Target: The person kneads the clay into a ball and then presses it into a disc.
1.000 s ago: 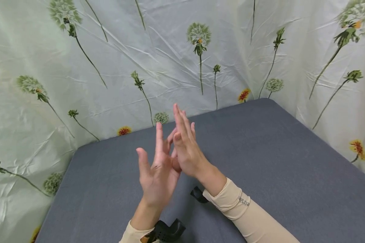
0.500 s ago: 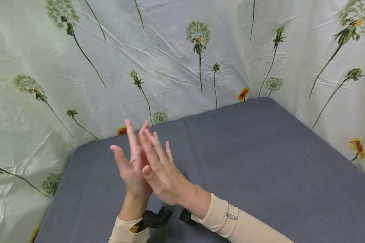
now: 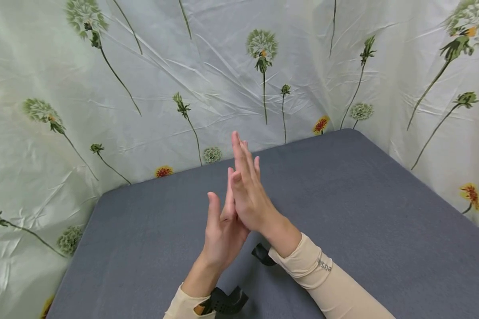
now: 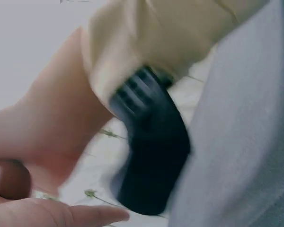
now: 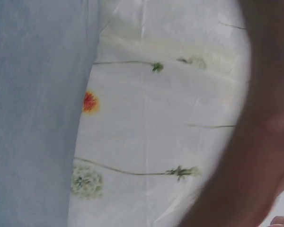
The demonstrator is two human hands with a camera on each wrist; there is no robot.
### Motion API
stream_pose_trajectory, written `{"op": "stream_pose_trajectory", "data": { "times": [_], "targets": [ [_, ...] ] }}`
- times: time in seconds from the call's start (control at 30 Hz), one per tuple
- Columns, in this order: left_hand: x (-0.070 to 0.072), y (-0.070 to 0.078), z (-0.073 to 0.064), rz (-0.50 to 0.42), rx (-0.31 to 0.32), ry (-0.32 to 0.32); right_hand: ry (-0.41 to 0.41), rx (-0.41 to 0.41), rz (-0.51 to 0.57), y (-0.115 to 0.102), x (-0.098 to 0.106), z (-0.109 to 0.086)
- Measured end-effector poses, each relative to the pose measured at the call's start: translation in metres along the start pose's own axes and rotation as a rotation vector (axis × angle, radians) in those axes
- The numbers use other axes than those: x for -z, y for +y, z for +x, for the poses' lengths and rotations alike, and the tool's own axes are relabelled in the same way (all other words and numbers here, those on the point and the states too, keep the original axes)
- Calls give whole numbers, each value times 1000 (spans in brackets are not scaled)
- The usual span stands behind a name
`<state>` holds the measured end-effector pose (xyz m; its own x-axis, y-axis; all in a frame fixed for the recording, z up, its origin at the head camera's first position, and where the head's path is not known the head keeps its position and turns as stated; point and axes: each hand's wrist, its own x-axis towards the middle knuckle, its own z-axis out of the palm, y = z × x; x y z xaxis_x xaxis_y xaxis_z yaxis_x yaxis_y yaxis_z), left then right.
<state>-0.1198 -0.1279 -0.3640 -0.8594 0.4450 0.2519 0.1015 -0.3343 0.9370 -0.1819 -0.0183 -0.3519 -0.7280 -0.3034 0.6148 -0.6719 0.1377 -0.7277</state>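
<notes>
In the head view my left hand and right hand are raised over the grey surface, palms facing and pressed together. The right one sits higher and overlaps most of the left fingers, which are largely hidden behind it. Both hands have straight fingers, and the left thumb stands apart, pointing up. Nothing shows between the palms. The left wrist view catches a finger low in the picture and a sleeved forearm with a black wrist mount. A dark, blurred part of a hand fills the right side of the right wrist view.
A grey cloth-covered table spreads beneath the hands. Behind it and along both sides hangs a pale curtain printed with dandelions and small orange flowers. Beige sleeves cover both forearms, and a black wrist device juts from the left wrist.
Both hands swung left and lower half a second ago, then back right and up. The palms now lie closer together than a second ago, with the left fingers more covered.
</notes>
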Motion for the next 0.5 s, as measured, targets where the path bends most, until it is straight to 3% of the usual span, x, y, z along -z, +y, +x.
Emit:
{"op": "stream_pose_trajectory", "data": {
  "times": [0.07,0.23,0.37,0.5],
  "targets": [
    [-1,7,0,-16,-27,12,6,-25,8,5,-1,1],
    [4,25,-6,28,-144,121,-56,-43,30,11,-16,-4],
    [13,36,-9,67,-244,185,-135,-22,30,7,-33,-15],
    [20,40,-9,90,-281,254,-174,15,20,-2,-44,-22]
  ]
}}
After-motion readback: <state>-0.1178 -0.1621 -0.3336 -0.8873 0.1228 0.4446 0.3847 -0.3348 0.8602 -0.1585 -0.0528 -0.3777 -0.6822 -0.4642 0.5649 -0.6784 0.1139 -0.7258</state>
